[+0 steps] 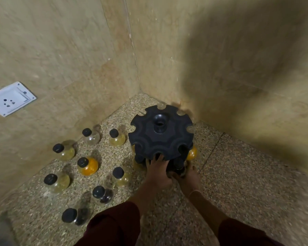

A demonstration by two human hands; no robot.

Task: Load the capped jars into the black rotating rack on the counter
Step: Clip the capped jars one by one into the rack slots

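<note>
The black rotating rack (160, 137) stands in the counter's corner, its notched top disc facing me. An orange jar (192, 153) sits in its lower tier on the right, and a yellowish jar (135, 164) shows under its left edge. My left hand (157, 170) reaches under the front of the top disc, fingertips at a notch. My right hand (188, 178) is beside it, closed around a black-capped jar (178, 166) at the lower tier. Several capped jars stand loose on the left, among them an orange one (89, 166) and a yellowish one (120, 176).
Beige tiled walls meet right behind the rack. A white wall socket (10, 98) is on the left wall. The speckled stone counter (238, 174) stretches to the right of the rack. Dark red sleeves cover my forearms at the bottom.
</note>
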